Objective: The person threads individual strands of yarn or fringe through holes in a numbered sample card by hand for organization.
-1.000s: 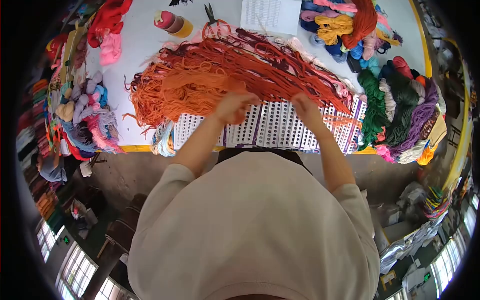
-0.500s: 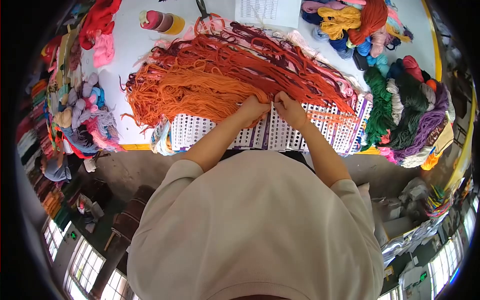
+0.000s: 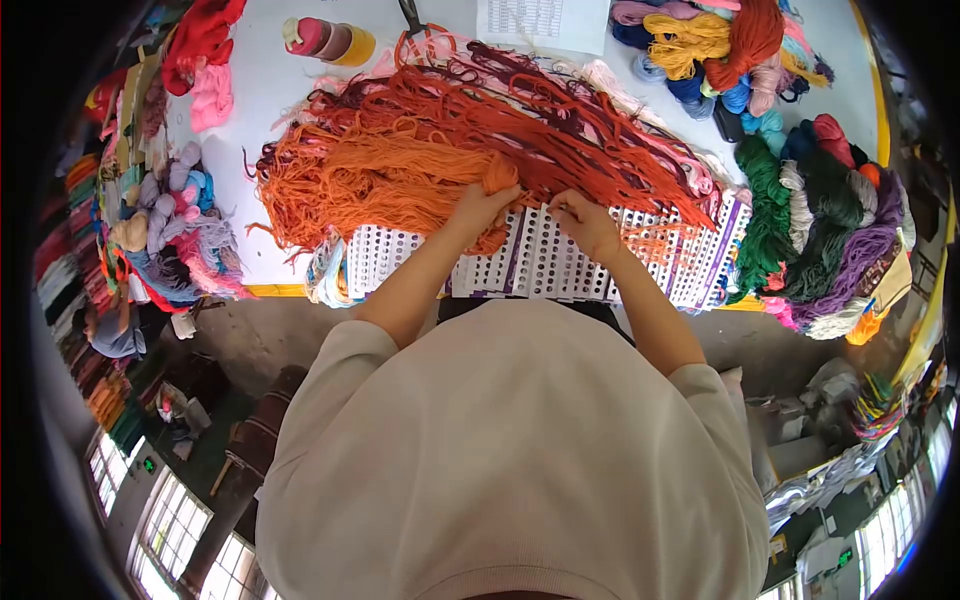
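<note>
A thick bundle of orange yarn (image 3: 400, 180) lies across the left part of the white punched cards (image 3: 385, 262). My left hand (image 3: 487, 208) is closed on the right end of this bundle, over the cards' upper edge. To its right, my right hand (image 3: 587, 225) has its fingers pinched together above the cards; whatever they hold is too small to make out. Red yarn (image 3: 560, 140) fans out behind both hands, with dark maroon and pink strands among it. Thin orange strands (image 3: 650, 243) hang over the cards right of my right hand.
Scissors (image 3: 412, 25), a printed sheet (image 3: 540, 22) and a thread cone (image 3: 335, 42) are at the back. Coloured skeins lie at the left (image 3: 185, 230), the back right (image 3: 720, 50) and the right (image 3: 825, 210). The table's yellow edge (image 3: 275, 291) runs along the front.
My hands have moved apart: the left has shifted left and the right slightly right and down. The orange bundle's end now bulges up above my left hand. The view has shifted slightly.
</note>
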{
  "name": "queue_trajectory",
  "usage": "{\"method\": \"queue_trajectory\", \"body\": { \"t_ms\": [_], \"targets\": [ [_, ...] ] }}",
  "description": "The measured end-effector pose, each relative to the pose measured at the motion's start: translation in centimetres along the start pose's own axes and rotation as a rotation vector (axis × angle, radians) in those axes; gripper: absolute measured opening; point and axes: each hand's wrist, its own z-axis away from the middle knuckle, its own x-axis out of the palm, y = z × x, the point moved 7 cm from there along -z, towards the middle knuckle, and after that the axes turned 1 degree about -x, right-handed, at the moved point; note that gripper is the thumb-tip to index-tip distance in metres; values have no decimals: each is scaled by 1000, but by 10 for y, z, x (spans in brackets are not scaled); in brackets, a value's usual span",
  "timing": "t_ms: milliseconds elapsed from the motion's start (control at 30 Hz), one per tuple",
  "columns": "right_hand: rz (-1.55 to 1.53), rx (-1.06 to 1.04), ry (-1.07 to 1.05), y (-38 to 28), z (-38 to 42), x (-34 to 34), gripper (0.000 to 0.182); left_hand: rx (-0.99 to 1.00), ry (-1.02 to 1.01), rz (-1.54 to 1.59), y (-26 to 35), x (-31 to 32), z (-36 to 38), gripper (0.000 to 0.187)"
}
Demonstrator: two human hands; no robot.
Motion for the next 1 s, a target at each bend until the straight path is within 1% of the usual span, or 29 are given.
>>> {"method": "queue_trajectory", "body": {
  "t_ms": [67, 200, 267, 300, 367, 400, 433, 467, 500, 533, 567, 633, 667, 700, 733, 800, 867, 900, 933, 967, 1000],
  "targets": [
    [18, -11, 6, -1, 1, 0, 17, -24, 55, -229, -2, 1, -1, 19],
    [-12, -7, 12, -3, 1, 1, 19, -60, 26, -190, 3, 1, 7, 21],
    [-19, 12, 16, -8, 4, -1, 21, -214, -150, 252, 0, 18, 19, 19],
    [-3, 31, -8, -9, 4, -1, 24, -214, -150, 250, 10, 24, 27, 19],
    [15, 49, -33, -7, 1, 0, 27, -382, -372, 334, 18, 56, 46, 23],
    [70, -4, -13, -6, -3, 0, 32, -332, -416, 178, 10, 58, 40, 27],
    [128, -56, 7, -7, -5, 0, 36, -330, -419, 180, 2, 63, 34, 27],
    [133, -55, 8, -4, -7, -2, 36, -276, -344, -159, -8, 62, 25, 27],
    [31, -12, -85, 0, -8, 3, 41, -216, -261, -494, -15, 58, 17, 27],
    [-72, 31, -177, 5, -8, 8, 45, -22, -281, -545, -10, 65, 13, 24],
    [-66, 31, -178, -6, -2, 4, 45, -18, -281, -541, -9, 63, 11, 24],
    [482, -75, -66, -47, 12, -9, 52, -9, -17, -1006, 2, 29, 8, 21],
    [525, -19, -78, -38, 11, -8, 52, 77, -34, -851, 18, 19, 14, 21],
    [521, -22, -75, -43, 13, -8, 52, 163, -50, -698, 41, 7, 23, 24],
    [494, -62, -67, -52, 15, -8, 49, 164, -46, -705, 56, -7, 33, 24],
    [461, -107, -61, -58, 15, -5, 47, -210, -271, 1, 51, -18, 56, 25],
    [415, -148, -45, -55, 14, 1, 41, -210, -229, 6, 55, -26, 64, 24],
    [415, -150, -44, -53, 14, 0, 41, -204, -187, 23, 56, -31, 66, 22],
    [415, -131, -34, -49, 14, -2, 37, -202, -185, 25, 55, -37, 64, 22],
    [414, -114, -25, -46, 14, -3, 32, -219, -135, 64, 55, -46, 58, 23],
    [416, -119, -26, -43, 12, -2, 32, -234, -84, 103, 54, -56, 55, 23]
  ]
}}
